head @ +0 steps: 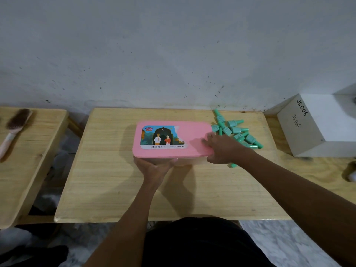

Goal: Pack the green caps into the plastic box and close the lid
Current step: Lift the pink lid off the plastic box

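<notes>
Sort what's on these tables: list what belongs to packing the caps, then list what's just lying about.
Belongs to the job:
- plastic box, held at its front by the left hand
- pink lid, on the box, right hand at its right end
- green caps, piled on the table right of the box

Just lying about:
- brush on the left table
- white box marked JS006, far right

A pale wooden table (115, 189) carries a plastic box with a pink lid (192, 135) at its far middle, a heap of green caps (238, 132) just right of it, and a white box (317, 126) farther right.
</notes>
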